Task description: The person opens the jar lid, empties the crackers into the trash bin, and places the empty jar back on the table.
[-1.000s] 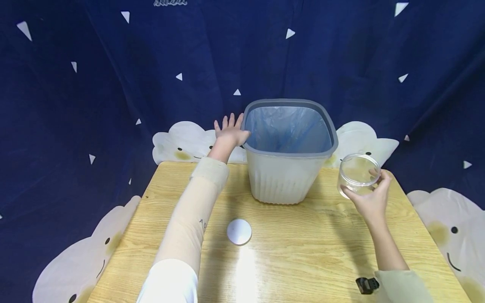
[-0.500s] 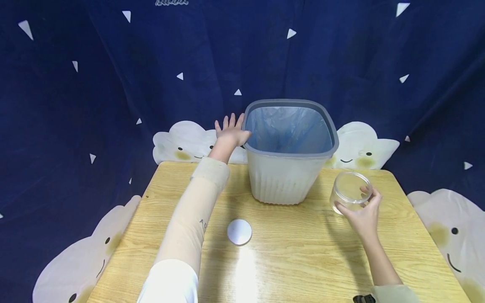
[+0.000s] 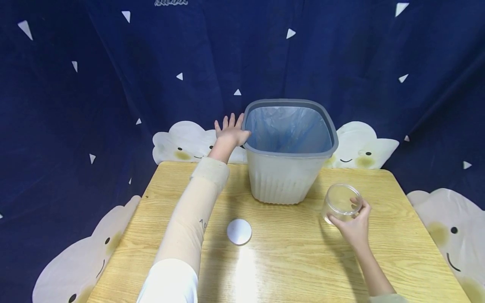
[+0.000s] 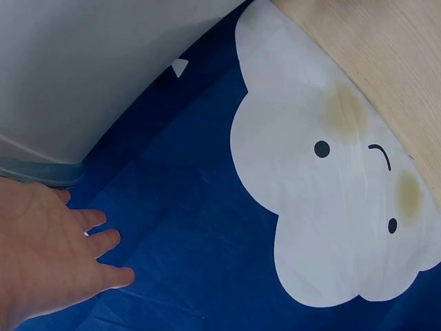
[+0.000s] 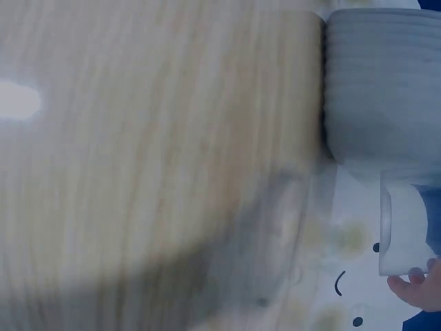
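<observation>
A clear round plastic jar [image 3: 342,200], with no lid on it, is held in my right hand [image 3: 355,227], thumb on the near side and fingers round the right side. In the right wrist view the same jar [image 5: 406,224] appears at the right edge above the fingertips. My left hand [image 3: 231,134] has its fingers spread and straight at the left rim of a trash bin [image 3: 286,179]; its thumb side meets the grey rim. The left wrist view shows that hand [image 4: 58,248] just by the bin's rim. A white round lid [image 3: 239,232] lies flat on the table.
The bin stands at the back of the wooden table [image 3: 288,265] and has a bluish plastic liner [image 3: 289,126] inside. Behind the table hangs a dark blue curtain [image 3: 212,50] with white triangles and clouds.
My right hand has brought the jar down and to the left, nearer the person. The left hand, bin and white lid have stayed in place.
</observation>
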{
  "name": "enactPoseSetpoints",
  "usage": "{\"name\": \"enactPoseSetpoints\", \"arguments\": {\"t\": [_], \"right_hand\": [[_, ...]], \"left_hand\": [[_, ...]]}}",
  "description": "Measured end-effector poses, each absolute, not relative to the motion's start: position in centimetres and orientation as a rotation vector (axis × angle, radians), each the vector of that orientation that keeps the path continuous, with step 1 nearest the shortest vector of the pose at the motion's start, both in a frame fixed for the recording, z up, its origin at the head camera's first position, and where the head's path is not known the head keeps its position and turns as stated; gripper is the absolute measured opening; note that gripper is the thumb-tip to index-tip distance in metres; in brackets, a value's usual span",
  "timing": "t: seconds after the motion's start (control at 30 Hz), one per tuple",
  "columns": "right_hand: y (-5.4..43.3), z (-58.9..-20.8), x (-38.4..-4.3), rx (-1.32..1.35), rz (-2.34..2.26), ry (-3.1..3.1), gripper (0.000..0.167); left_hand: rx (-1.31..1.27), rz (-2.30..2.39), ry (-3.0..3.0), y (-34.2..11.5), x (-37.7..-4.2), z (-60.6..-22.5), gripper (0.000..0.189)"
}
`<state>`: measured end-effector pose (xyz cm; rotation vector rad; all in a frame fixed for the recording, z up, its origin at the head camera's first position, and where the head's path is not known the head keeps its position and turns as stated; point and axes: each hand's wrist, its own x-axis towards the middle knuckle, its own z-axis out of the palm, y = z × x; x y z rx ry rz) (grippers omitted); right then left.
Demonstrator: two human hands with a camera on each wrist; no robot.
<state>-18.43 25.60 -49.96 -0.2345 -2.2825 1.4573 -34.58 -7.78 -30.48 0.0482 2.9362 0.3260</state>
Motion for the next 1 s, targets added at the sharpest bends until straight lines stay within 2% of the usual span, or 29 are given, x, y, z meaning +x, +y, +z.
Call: {"name": "enactPoseSetpoints", "arguments": {"t": [1.0], "right_hand": [[23.1, -54.5, -15.7, -0.245, 1.603, -2.381, 0.095]], "left_hand": [[0.051, 0.338, 2.945, -7.8, -34.4, -30.5, 0.068]]}}
